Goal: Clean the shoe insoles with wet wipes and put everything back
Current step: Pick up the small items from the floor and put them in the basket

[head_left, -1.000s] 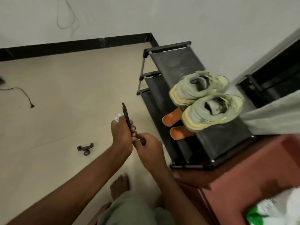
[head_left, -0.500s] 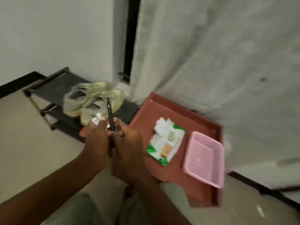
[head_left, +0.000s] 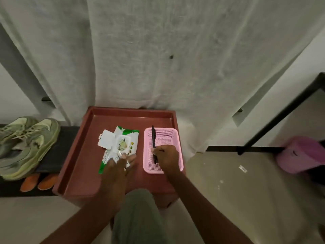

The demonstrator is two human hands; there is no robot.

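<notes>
A green and white wet wipes pack (head_left: pixel 123 143) lies on the red tray table (head_left: pixel 82 155), its white lid (head_left: pixel 105 140) flipped open. My left hand (head_left: pixel 119 166) rests over the pack's near end with fingers spread and straight; something white shows at the fingertips. Beside the pack on the right stands a pink mesh basket (head_left: pixel 175 136). My right hand (head_left: pixel 167 157) is inside it, pinching a thin black pen-like stick (head_left: pixel 153 136) that points away from me. The pale green shoes (head_left: pixel 26 143) sit on the black rack (head_left: pixel 68 136) at left, two orange pieces (head_left: pixel 38 181) poking out below them.
A grey curtain (head_left: pixel 158 59) hangs right behind the tray table. At right are a black frame (head_left: pixel 281 110) and a purple object (head_left: pixel 302 154) on the floor. My knee (head_left: pixel 137 212) is just in front of the table. A small white scrap (head_left: pixel 242 169) lies on the floor.
The view swung from the shoe rack to the red tray table. My hands parted: the right carried the black stick into the pink basket, the left moved onto the wipes pack.
</notes>
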